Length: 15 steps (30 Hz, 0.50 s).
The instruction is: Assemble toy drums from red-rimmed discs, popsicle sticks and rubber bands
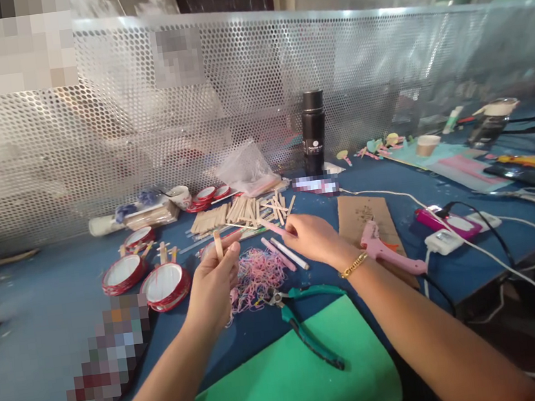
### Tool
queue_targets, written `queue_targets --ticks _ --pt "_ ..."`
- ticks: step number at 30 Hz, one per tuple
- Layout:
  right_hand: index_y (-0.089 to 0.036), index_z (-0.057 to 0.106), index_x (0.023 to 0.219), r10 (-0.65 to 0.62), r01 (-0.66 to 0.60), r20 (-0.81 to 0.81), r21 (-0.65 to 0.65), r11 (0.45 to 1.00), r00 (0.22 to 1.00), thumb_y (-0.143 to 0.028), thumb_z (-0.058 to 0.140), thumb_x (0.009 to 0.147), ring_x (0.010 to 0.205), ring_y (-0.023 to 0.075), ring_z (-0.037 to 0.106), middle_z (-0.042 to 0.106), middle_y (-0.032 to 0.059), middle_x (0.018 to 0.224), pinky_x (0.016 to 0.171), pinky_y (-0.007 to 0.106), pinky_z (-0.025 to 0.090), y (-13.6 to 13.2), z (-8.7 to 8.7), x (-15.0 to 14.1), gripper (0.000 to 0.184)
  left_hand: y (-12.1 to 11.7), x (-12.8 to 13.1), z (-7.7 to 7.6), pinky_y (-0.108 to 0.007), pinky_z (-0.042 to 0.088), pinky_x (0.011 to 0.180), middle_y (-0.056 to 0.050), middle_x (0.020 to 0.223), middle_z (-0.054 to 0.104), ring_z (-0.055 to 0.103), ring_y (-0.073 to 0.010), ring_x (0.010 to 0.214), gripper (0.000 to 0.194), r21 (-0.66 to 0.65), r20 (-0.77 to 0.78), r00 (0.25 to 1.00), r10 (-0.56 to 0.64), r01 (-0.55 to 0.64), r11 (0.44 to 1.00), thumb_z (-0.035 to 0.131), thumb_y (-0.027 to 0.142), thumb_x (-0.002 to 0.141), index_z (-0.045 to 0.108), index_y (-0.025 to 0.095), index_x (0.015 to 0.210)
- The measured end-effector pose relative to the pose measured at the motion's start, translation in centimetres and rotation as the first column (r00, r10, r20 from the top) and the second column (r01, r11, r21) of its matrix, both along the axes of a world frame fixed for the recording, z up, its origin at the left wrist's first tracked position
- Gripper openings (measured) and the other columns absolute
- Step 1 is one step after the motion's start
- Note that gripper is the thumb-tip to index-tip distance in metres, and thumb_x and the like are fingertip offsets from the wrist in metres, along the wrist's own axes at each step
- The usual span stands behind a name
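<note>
My left hand [214, 282] is closed on a wooden craft stick [218, 245], which stands upright between thumb and fingers. Farther right, my right hand [313, 237] pinches a slim pink pen [273, 227] whose pale tip points left, toward the loose sticks. Below and between both hands lies a tangled heap of pink and purple string [260, 276]. Beside it rest a pink marker [279, 255] and a white marker [291, 254]. Behind the hands spreads a pile of craft sticks [244, 211]. Teal-handled pliers [308, 332] lie partly on a green sheet [289, 380] in front.
Red-rimmed round pieces [165, 286] with sticks attached sit at left. A pink glue gun [391, 253] rests on cardboard [359, 209] at right, near a white power strip [448, 242] and cables. A black bottle [314, 133] stands before the perforated metal screen [244, 86].
</note>
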State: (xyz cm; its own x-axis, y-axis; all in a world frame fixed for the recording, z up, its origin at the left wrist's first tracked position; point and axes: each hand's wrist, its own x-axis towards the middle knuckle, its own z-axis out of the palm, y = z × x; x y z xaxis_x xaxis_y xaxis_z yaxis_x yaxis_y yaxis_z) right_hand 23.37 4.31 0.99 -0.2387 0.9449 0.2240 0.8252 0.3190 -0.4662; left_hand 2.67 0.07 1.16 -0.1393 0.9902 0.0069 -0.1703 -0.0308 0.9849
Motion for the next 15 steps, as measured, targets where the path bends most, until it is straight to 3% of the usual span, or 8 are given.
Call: queue_targets --ticks 3,5,9,13,15 --pt "-0.02 0.065 0.087 0.276 -0.31 -0.371 -0.035 0.95 0.887 -0.03 0.064 0.097 0.072 0.0157 0.065 0.073 0.0021 0.081 0.064 0.027 0.046 -0.2 -0.3 -0.5 0.014 0.1 -0.1 -0.1 -0.019 0.018 0.044 0.01 0.061 0.039 0.03 -0.0066 0.048 0.058 0.055 -0.064 0.998 0.028 -0.025 0.998 0.09 0.05 0.07 0.074 0.02 0.117" --pt "-0.021 0.063 0.084 0.362 -0.433 -0.5 -0.03 0.901 0.787 -0.033 0.066 0.095 0.068 0.0138 0.061 0.069 -0.0003 0.078 0.063 0.026 0.046 -0.4 -0.4 -0.9 0.017 0.1 -0.2 -0.3 -0.02 0.019 0.045 0.009 0.057 0.039 0.031 -0.0074 0.048 0.05 0.067 -0.133 0.99 0.039 -0.03 0.997 0.088 0.054 0.071 0.076 0.018 0.104" --pt "-0.02 0.064 0.084 0.242 -0.4 -0.691 -0.074 0.914 0.681 -0.034 0.072 0.088 0.065 0.0123 0.057 0.067 -0.0004 0.077 0.062 0.027 0.045 -0.1 -0.4 -1.1 0.016 0.1 -0.2 -0.5 -0.023 0.022 0.046 0.007 0.053 0.041 0.031 -0.0087 0.048 0.041 0.07 -0.257 0.965 0.04 -0.023 0.997 0.086 0.055 0.071 0.068 0.019 0.072" --pt "-0.02 0.063 0.083 0.063 -0.384 -0.908 -0.112 0.917 0.414 -0.047 0.078 0.08 0.056 0.0101 0.051 0.063 -0.0028 0.069 0.055 0.026 0.043 0.4 -0.1 -1.1 0.031 -0.1 0.2 -0.2 -0.024 0.026 0.048 0.003 0.056 0.052 0.036 -0.0108 0.051 0.037 0.113 -0.354 0.935 0.007 0.036 0.993 0.082 0.052 0.076 0.066 0.02 0.067" --pt "-0.021 0.061 0.078 0.013 -0.392 -0.945 -0.124 0.911 0.327 -0.054 0.08 0.076 0.054 0.0089 0.047 0.058 -0.0049 0.064 0.052 0.024 0.039 0.4 -0.1 -1.4 0.038 -0.3 0.4 -0.1 -0.024 0.029 0.05 0.001 0.059 0.058 0.041 -0.0122 0.054 0.034 0.143 -0.388 0.921 -0.026 0.088 0.986 0.081 0.05 0.077 0.069 0.02 0.07"
